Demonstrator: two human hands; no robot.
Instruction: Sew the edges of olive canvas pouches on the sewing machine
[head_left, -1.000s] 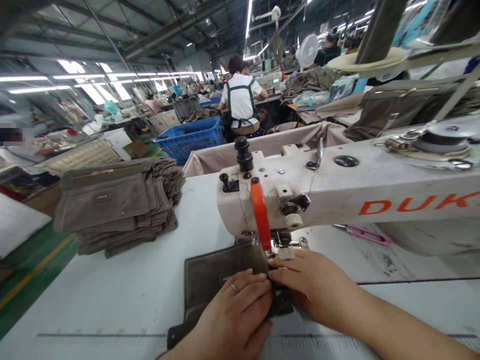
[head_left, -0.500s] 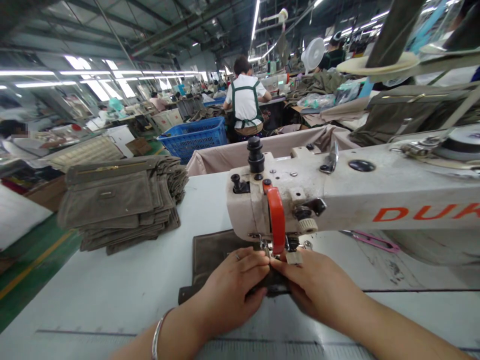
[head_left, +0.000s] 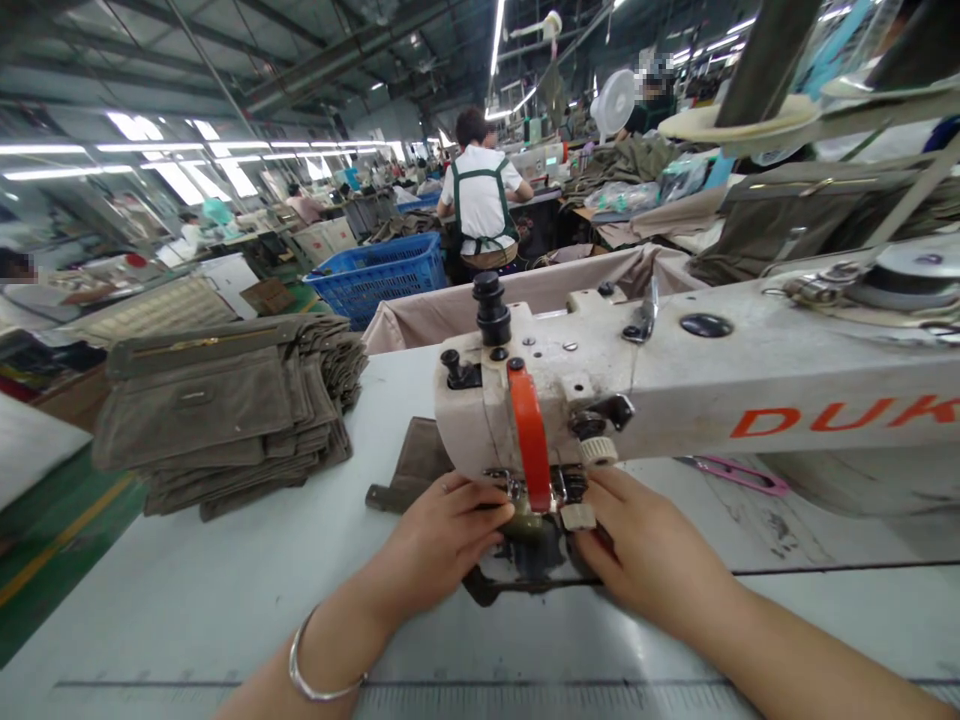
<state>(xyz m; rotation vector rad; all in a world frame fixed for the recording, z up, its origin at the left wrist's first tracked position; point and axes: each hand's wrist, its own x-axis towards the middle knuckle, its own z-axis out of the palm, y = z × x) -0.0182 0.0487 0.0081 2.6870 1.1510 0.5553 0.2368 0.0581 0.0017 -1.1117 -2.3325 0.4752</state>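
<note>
An olive-brown canvas piece (head_left: 420, 465) lies under the arm of a white DUKE-marked industrial sewing machine (head_left: 675, 400), with a strap end (head_left: 386, 497) sticking out on the left. My left hand (head_left: 442, 535) presses its fingers on the canvas just left of the presser foot. My right hand (head_left: 649, 550) holds the right side of the fabric close to a small cream thumbwheel (head_left: 577, 516). The needle area is partly hidden by an orange-red guard (head_left: 531, 435). Both hands are on the fabric, and their fingertips hide some of it.
A tall stack of folded canvas pieces (head_left: 225, 415) sits on the white table (head_left: 285, 620) at left. Pink snips (head_left: 739, 476) lie to the right. Beyond stand a blue plastic crate (head_left: 375, 278) and a beige fabric bin (head_left: 525, 290); a co-worker in a green apron (head_left: 480, 190) sits farther on.
The canvas piece has turned and moved farther under the machine arm. Both hands have shifted forward with it, and the left hand has come closer to the presser foot.
</note>
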